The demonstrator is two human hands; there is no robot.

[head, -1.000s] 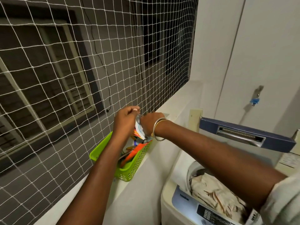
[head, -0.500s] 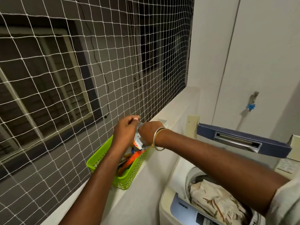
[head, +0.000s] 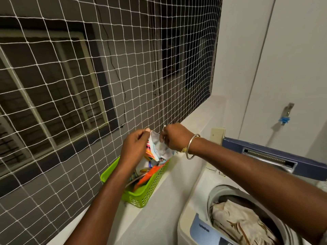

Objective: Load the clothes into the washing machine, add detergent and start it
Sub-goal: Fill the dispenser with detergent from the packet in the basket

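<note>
Two hands (head: pixel 136 145) (head: pixel 177 137) gripping packet (head: pixel 156 147) edges

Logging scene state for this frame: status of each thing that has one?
washing machine lid: raised open
drum: loaded with clothes
detergent packet: top pinched by both hands, above basket
left hand: gripping packet
right hand: gripping packet
green basket: on ledge, holds packets
wall tap: cannot tell

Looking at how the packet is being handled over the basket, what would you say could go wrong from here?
1. Both the left hand and right hand pinch the detergent packet top; a sudden tear might spill contents into the green basket.
2. The basket sits at the ledge edge and might get knocked off.
</note>
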